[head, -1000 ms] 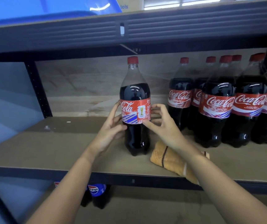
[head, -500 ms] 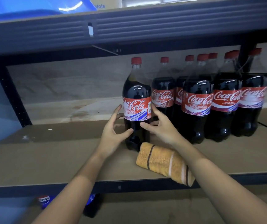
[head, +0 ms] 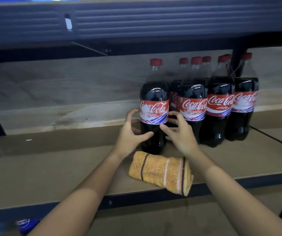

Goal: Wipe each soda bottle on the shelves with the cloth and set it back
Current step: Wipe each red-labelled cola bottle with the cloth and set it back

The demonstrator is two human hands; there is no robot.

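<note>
Coke bottle (head: 153, 106) upright on shelf (head: 51, 167), touching left end of the bottle row (head: 218, 103). Left hand (head: 128, 135) and right hand (head: 181, 133) flank its lower half, fingers spread and curved around it, thumbs on the front. Folded orange cloth (head: 160, 172) lies at shelf edge, just in front.

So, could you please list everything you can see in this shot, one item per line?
Cola bottles: at least seven, dark with red caps, upright, grouped on the shelf board.
Front-left bottle: one, between both hands.
Cloth: one, orange striped, folded, at the shelf's front edge.
Shelf board: one, brown.
Pepsi bottle: one, blue label, lower level.
Left hand: touches the front-left bottle.
Right hand: thumb on it.
</note>
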